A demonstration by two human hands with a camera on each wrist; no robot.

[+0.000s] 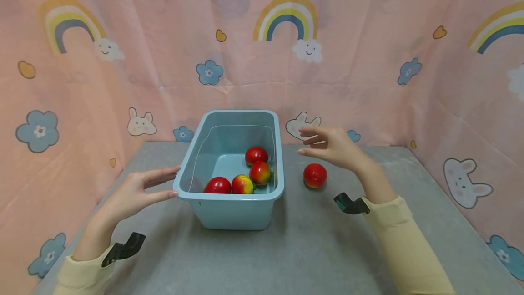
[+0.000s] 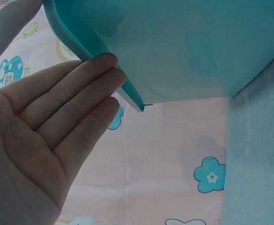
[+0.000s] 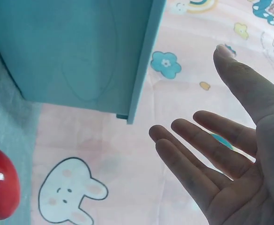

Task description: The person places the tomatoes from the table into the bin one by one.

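A light blue plastic bin (image 1: 233,213) stands on the grey table, with several red and red-yellow toy fruits inside, among them a red-yellow one (image 1: 242,184) near the front wall. My left hand (image 1: 137,195) touches the bin's left rim with nearly straight fingers; the left wrist view shows the fingertips (image 2: 109,60) against that rim. To the right of the bin, my right hand (image 1: 333,147) hovers in the air, fingers loosely spread and holding nothing. Just below it a single red fruit (image 1: 315,175) lies on the table, also partly visible in the right wrist view.
The grey table (image 1: 311,254) reaches back to a pink curtain (image 1: 245,94) printed with rainbows, rabbits and flowers. Black wrist mounts (image 1: 124,247) sit at both cuffs of the pale yellow sleeves (image 1: 409,245).
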